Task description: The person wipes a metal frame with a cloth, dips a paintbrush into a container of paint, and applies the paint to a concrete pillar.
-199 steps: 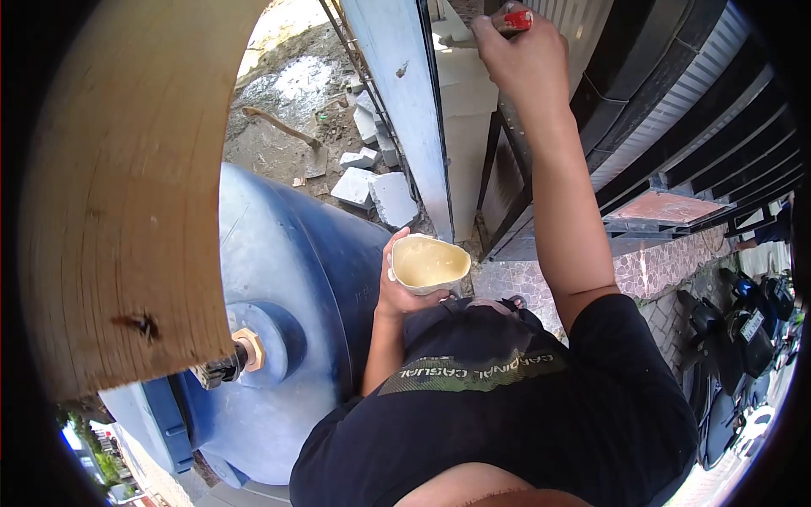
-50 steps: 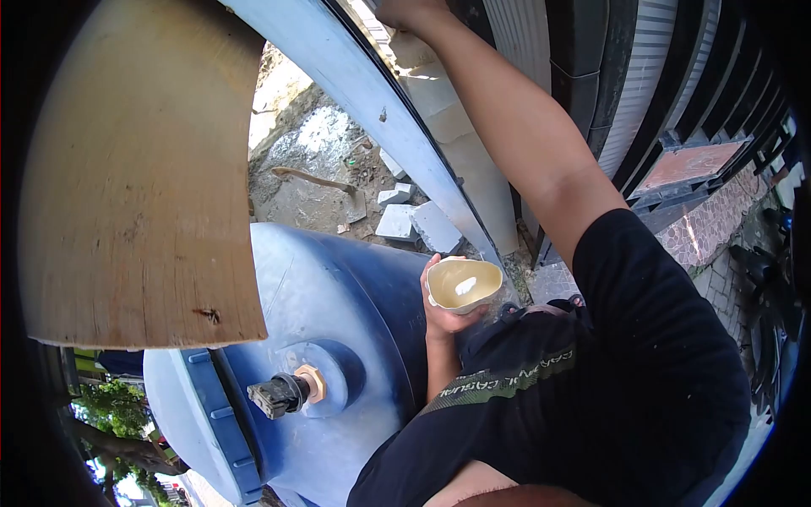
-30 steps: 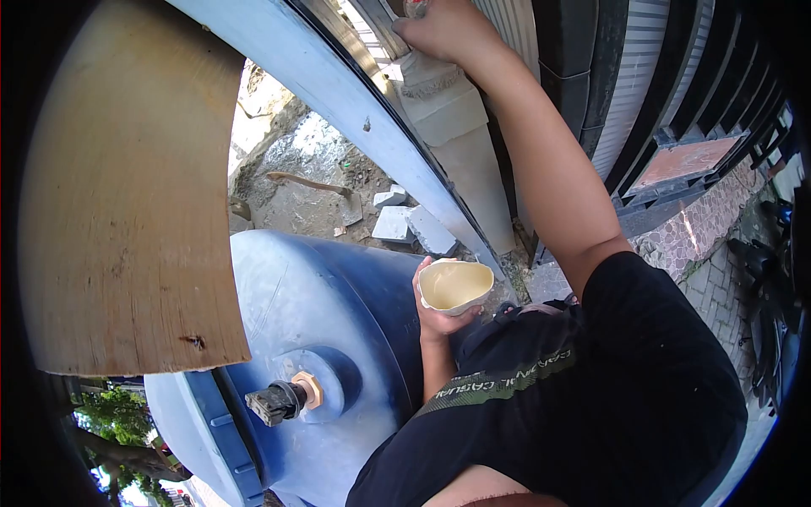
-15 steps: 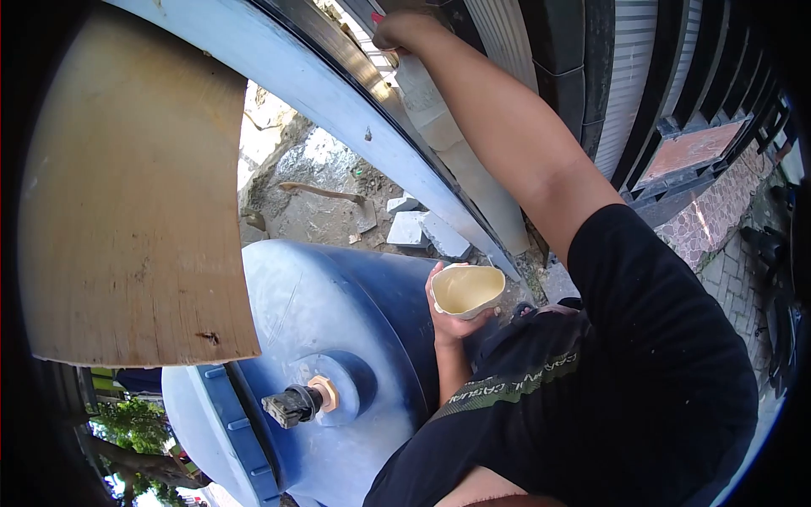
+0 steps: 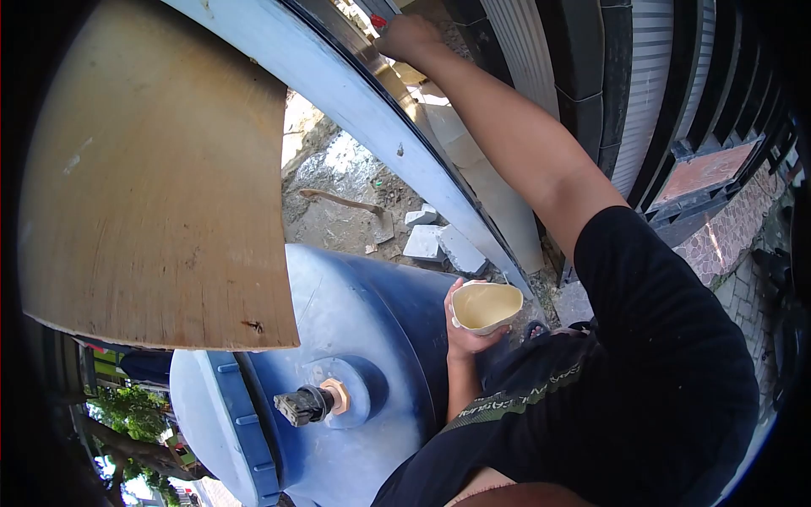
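Note:
My left hand (image 5: 463, 336) is wrapped round a cream-coloured bowl (image 5: 487, 308) with an uneven rim, held in front of the dark shirt beside a blue tank (image 5: 338, 296). Its pale inside faces the camera, and what it contains is hard to tell. My right arm stretches to the top of the view, past a long whitish beam (image 5: 363, 118). There my right hand (image 5: 410, 39) is closed beside a masonry edge. A small red piece (image 5: 378, 21) shows at its fingers; the rest of what it grips is hidden.
A large wooden board (image 5: 160, 194) fills the left, over the blue tank with its black-and-brass fitting (image 5: 306, 404). Behind lie wet cement (image 5: 334, 169), a hoe (image 5: 382, 224) and grey block pieces (image 5: 425, 242). Dark slatted fencing (image 5: 583, 93) stands at the right.
The board, tank, beam and bowl appear farther right in the view as the camera has shifted. My right hand has shifted slightly right and down; my left still holds the bowl.

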`<action>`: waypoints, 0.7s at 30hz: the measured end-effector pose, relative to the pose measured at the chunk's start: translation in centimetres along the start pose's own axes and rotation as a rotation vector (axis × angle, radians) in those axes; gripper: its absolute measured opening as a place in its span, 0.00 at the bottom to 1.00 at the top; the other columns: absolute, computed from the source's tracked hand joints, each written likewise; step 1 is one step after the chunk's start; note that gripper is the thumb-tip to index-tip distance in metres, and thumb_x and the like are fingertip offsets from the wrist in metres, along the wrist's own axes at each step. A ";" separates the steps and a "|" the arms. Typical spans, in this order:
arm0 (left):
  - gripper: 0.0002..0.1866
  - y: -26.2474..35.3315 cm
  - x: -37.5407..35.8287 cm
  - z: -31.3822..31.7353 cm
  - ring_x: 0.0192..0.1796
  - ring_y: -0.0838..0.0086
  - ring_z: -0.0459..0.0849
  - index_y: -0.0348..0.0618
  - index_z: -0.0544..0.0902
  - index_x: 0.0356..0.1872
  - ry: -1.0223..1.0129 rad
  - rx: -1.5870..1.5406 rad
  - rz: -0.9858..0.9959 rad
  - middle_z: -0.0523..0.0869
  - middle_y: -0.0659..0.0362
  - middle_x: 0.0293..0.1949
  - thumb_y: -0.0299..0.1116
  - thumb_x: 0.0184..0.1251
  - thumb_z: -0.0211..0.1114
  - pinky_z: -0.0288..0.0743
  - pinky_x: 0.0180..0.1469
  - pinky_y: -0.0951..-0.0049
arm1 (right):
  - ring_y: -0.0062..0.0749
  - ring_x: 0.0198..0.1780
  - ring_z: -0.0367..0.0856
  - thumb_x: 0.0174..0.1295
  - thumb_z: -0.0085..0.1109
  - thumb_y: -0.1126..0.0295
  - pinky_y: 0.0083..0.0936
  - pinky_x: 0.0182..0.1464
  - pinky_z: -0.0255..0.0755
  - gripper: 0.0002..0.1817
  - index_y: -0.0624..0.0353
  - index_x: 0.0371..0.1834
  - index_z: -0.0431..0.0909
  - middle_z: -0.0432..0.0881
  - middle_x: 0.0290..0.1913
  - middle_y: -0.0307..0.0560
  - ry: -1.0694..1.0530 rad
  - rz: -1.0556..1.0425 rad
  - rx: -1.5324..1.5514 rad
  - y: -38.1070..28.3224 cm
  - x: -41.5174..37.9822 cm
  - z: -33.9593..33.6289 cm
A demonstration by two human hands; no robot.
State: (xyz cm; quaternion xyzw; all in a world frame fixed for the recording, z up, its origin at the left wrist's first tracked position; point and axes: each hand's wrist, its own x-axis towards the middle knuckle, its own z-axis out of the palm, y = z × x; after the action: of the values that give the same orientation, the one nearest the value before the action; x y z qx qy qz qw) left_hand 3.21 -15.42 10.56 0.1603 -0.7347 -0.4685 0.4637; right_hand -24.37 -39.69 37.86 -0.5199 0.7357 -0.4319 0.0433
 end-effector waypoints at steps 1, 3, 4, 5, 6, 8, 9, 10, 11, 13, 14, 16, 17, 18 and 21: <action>0.58 -0.2 0.0 0.0 0.55 0.61 0.78 0.37 0.51 0.67 -0.003 -0.010 -0.003 0.75 0.47 0.55 0.30 0.33 0.81 0.73 0.57 0.63 | 0.45 0.50 0.81 0.53 0.57 0.57 0.34 0.52 0.74 0.21 0.60 0.44 0.82 0.82 0.46 0.57 0.016 -0.012 0.027 0.1 -0.2 -0.2; 0.58 -0.1 -0.1 0.1 0.55 0.61 0.78 0.37 0.51 0.67 -0.010 -0.020 -0.011 0.75 0.47 0.56 0.30 0.33 0.81 0.73 0.57 0.62 | 0.47 0.46 0.82 0.51 0.59 0.54 0.36 0.50 0.75 0.21 0.61 0.40 0.83 0.83 0.41 0.57 0.065 -0.056 0.033 1.0 -0.6 0.4; 0.58 0.0 -0.1 0.1 0.55 0.61 0.78 0.38 0.51 0.67 -0.010 -0.016 -0.016 0.75 0.47 0.56 0.30 0.33 0.81 0.73 0.57 0.62 | 0.50 0.42 0.83 0.50 0.61 0.52 0.38 0.48 0.75 0.22 0.62 0.36 0.83 0.84 0.37 0.58 0.114 -0.102 0.039 1.4 -0.9 0.7; 0.58 0.1 0.1 0.2 0.55 0.61 0.78 0.38 0.51 0.67 -0.011 -0.013 -0.019 0.75 0.47 0.56 0.30 0.33 0.81 0.73 0.57 0.62 | 0.50 0.42 0.83 0.50 0.61 0.52 0.38 0.48 0.75 0.22 0.62 0.36 0.83 0.84 0.37 0.58 0.114 -0.099 0.038 1.9 -1.1 1.0; 0.58 0.0 0.2 0.3 0.55 0.61 0.78 0.38 0.51 0.67 -0.012 -0.017 -0.020 0.75 0.47 0.56 0.30 0.33 0.81 0.73 0.57 0.62 | 0.50 0.41 0.83 0.50 0.61 0.51 0.38 0.48 0.75 0.23 0.63 0.35 0.83 0.84 0.36 0.59 0.081 -0.111 0.017 2.3 -1.3 1.2; 0.58 -0.1 0.0 0.5 0.55 0.60 0.78 0.38 0.51 0.67 0.003 -0.075 -0.035 0.75 0.46 0.56 0.30 0.33 0.81 0.73 0.57 0.62 | 0.50 0.41 0.83 0.51 0.60 0.50 0.38 0.47 0.75 0.24 0.64 0.34 0.82 0.84 0.35 0.59 0.042 -0.117 -0.006 3.1 -2.4 1.0; 0.58 -0.1 0.0 0.4 0.55 0.60 0.78 0.38 0.51 0.67 0.002 -0.079 -0.040 0.75 0.46 0.56 0.30 0.33 0.81 0.73 0.57 0.62 | 0.50 0.43 0.82 0.51 0.60 0.51 0.38 0.49 0.75 0.23 0.62 0.36 0.83 0.83 0.38 0.59 0.015 -0.079 0.007 3.4 -3.3 0.6; 0.59 -0.1 0.0 0.4 0.55 0.60 0.78 0.38 0.50 0.67 0.003 -0.085 -0.047 0.75 0.46 0.56 0.30 0.32 0.81 0.73 0.57 0.62 | 0.50 0.46 0.82 0.51 0.59 0.51 0.37 0.51 0.74 0.22 0.60 0.37 0.83 0.83 0.41 0.58 -0.011 -0.043 0.019 3.6 -4.1 0.1; 0.59 -0.1 0.0 0.4 0.55 0.60 0.78 0.38 0.50 0.67 0.004 -0.091 -0.053 0.75 0.46 0.56 0.29 0.32 0.81 0.73 0.57 0.61 | 0.50 0.46 0.82 0.51 0.59 0.51 0.37 0.51 0.74 0.22 0.60 0.37 0.83 0.83 0.41 0.58 -0.012 -0.042 0.016 3.9 -4.7 -0.3; 0.59 -0.3 -0.1 0.3 0.55 0.60 0.78 0.38 0.50 0.67 0.003 -0.099 -0.050 0.74 0.46 0.56 0.29 0.32 0.81 0.73 0.57 0.61 | 0.52 0.44 0.82 0.50 0.60 0.51 0.39 0.50 0.74 0.22 0.59 0.38 0.83 0.83 0.39 0.59 0.044 -0.091 0.048 4.1 -5.4 -0.9; 0.59 -0.5 0.0 0.3 0.55 0.60 0.78 0.38 0.50 0.67 0.001 -0.103 -0.045 0.74 0.46 0.56 0.29 0.32 0.81 0.73 0.57 0.61 | 0.52 0.44 0.82 0.50 0.60 0.51 0.39 0.50 0.74 0.22 0.59 0.38 0.83 0.83 0.39 0.59 0.046 -0.095 0.047 4.0 -5.3 -0.9; 0.59 -0.6 0.0 0.4 0.55 0.60 0.78 0.38 0.50 0.67 0.009 -0.120 -0.049 0.75 0.46 0.56 0.30 0.31 0.81 0.73 0.57 0.61 | 0.55 0.38 0.81 0.49 0.60 0.54 0.41 0.46 0.74 0.19 0.60 0.33 0.82 0.82 0.32 0.60 0.210 -0.184 0.129 4.2 -5.1 -0.7; 0.59 -0.7 0.0 0.4 0.55 0.60 0.78 0.38 0.50 0.67 0.015 -0.140 -0.056 0.75 0.46 0.56 0.30 0.31 0.81 0.73 0.57 0.62 | 0.55 0.38 0.81 0.49 0.60 0.54 0.41 0.46 0.74 0.19 0.60 0.33 0.82 0.82 0.32 0.60 0.212 -0.180 0.128 4.7 -4.7 0.1; 0.59 -0.7 0.0 0.5 0.55 0.60 0.78 0.38 0.50 0.67 0.007 -0.145 -0.060 0.75 0.46 0.56 0.30 0.31 0.81 0.73 0.57 0.62 | 0.54 0.40 0.81 0.50 0.61 0.54 0.40 0.48 0.74 0.19 0.59 0.34 0.83 0.83 0.34 0.61 0.141 -0.156 0.124 5.3 -4.3 1.0; 0.59 -0.9 0.3 0.3 0.55 0.61 0.78 0.37 0.50 0.67 0.001 -0.084 -0.021 0.75 0.47 0.56 0.30 0.31 0.82 0.73 0.57 0.62 | 0.54 0.41 0.82 0.49 0.61 0.55 0.39 0.50 0.74 0.18 0.58 0.35 0.83 0.83 0.35 0.61 0.088 -0.145 0.132 5.6 -5.7 1.1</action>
State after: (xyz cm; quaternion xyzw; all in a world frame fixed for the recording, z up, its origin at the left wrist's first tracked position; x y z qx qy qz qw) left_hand 2.59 -15.94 9.95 0.1487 -0.7125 -0.5036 0.4655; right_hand -25.31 -35.30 31.15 -0.5485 0.6672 -0.5038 0.0135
